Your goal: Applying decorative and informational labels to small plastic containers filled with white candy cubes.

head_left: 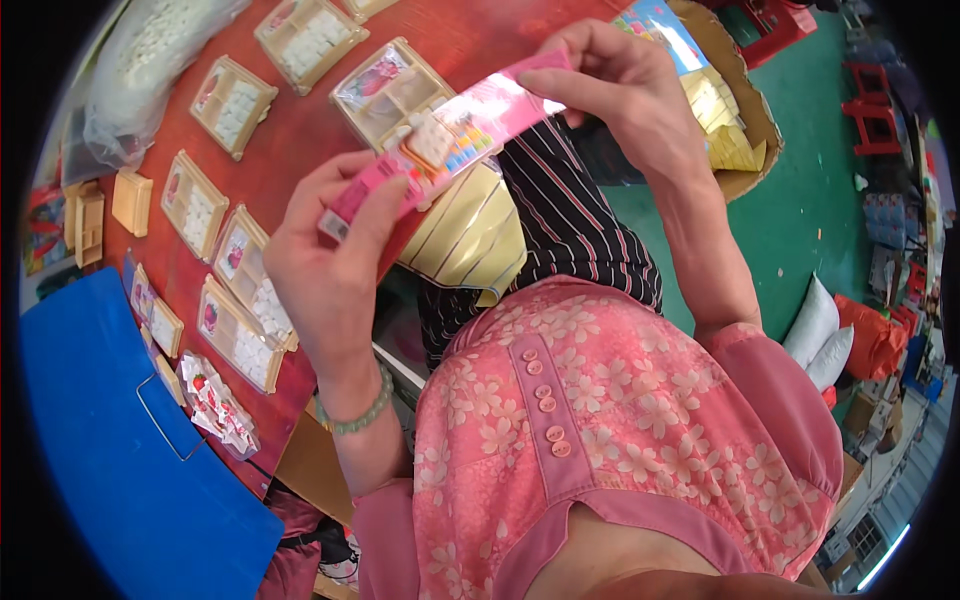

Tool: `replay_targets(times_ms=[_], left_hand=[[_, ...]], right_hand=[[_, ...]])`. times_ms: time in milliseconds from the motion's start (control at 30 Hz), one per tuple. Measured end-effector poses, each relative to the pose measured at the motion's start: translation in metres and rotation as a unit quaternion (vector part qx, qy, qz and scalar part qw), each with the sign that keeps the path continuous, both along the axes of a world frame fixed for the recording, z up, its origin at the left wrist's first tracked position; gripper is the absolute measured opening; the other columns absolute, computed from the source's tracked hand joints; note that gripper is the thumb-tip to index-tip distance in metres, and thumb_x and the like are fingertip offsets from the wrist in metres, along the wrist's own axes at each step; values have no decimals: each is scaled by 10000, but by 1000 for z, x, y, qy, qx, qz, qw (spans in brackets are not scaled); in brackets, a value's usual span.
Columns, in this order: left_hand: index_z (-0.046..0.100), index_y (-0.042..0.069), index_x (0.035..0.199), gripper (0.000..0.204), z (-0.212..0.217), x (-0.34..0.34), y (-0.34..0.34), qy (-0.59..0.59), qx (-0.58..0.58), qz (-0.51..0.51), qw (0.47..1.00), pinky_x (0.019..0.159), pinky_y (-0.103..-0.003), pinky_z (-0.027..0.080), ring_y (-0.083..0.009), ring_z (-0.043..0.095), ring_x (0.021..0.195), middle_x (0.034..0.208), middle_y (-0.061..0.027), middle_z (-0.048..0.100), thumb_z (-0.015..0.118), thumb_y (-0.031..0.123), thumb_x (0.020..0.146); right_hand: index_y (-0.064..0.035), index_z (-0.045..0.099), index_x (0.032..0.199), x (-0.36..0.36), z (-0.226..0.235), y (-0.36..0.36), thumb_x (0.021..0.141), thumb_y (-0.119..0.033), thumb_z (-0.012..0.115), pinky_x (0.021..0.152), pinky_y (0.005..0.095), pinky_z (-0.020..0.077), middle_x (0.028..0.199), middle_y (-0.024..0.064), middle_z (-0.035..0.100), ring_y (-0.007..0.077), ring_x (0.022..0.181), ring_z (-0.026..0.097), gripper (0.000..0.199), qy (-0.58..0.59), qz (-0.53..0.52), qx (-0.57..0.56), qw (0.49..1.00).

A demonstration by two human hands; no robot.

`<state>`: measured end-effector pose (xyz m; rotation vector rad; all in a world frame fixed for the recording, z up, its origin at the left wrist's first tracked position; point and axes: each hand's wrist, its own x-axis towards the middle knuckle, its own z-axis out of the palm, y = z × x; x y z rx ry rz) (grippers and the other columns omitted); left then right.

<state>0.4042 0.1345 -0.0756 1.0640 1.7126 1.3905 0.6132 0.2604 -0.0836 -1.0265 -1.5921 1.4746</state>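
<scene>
A long pink printed card strip point(470, 128), glossy and with a colourful picture, is stretched between my two hands. My left hand point(335, 225) pinches its lower left end between thumb and fingers; a green bead bracelet circles that wrist. At the upper right end my right hand point(630, 95) grips it, thumb on the printed face. Just behind the strip a wooden compartment tray point(350, 95) lies on the red table, partly covered by it. Below it, over my lap, is a pale yellow striped sheet or wrap point(470, 235); its upper part is hidden.
Several wooden trays point(235, 105) with white pieces lie on the red table point(150, 265). A packet of printed pieces point(215, 405) sits near a blue board point(120, 430). A clear bag of white pieces point(150, 80) stands far left. To the right, a cardboard box point(765, 135) holds yellow sheets.
</scene>
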Motion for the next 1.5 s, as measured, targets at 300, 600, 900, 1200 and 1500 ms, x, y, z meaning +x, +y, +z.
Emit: replay_targets(times_ms=[300, 600, 900, 1200, 1500], left_hand=[[699, 3, 921, 255, -22, -15, 35, -28, -2, 111, 993, 550, -191, 419, -37, 521, 616, 744, 7, 647, 793, 188, 772], [702, 4, 869, 239, -37, -26, 45, -19, -38, 121, 992, 544, -195, 420, -37, 533, 602, 705, -1, 649, 797, 193, 758], [699, -6, 872, 256, -38, -27, 47, -9, -63, 118, 991, 503, -204, 462, -57, 567, 556, 700, -30, 662, 790, 203, 757], [699, -13, 863, 250, -36, -26, 51, 0, -82, 113, 990, 508, -206, 473, -66, 580, 560, 692, -49, 660, 785, 200, 764], [686, -13, 796, 276, -32, -27, 55, 93, -135, 87, 983, 508, -237, 451, -76, 573, 546, 614, -45, 638, 775, 245, 758]], right_hand=[[-23, 569, 788, -41, 2, 31, 840, -29, 671, 588, 193, 405, 730, -40, 539, 42, 664, 487, 114, -19, 32, -20, 999], [-14, 580, 801, -48, -15, 44, 836, -23, 661, 590, 195, 391, 722, -50, 520, 41, 655, 454, 89, -10, 60, -5, 998], [-13, 597, 809, -51, -11, 44, 833, -35, 671, 587, 194, 405, 733, -29, 580, 42, 665, 500, 81, -56, 51, -17, 997], [-11, 608, 817, -51, -10, 47, 833, -49, 681, 588, 197, 409, 740, -13, 602, 45, 668, 513, 83, -82, 47, -20, 995], [6, 612, 814, -51, -11, 44, 824, -61, 680, 586, 219, 421, 718, 3, 605, 66, 662, 523, 96, -113, 39, 17, 993]])
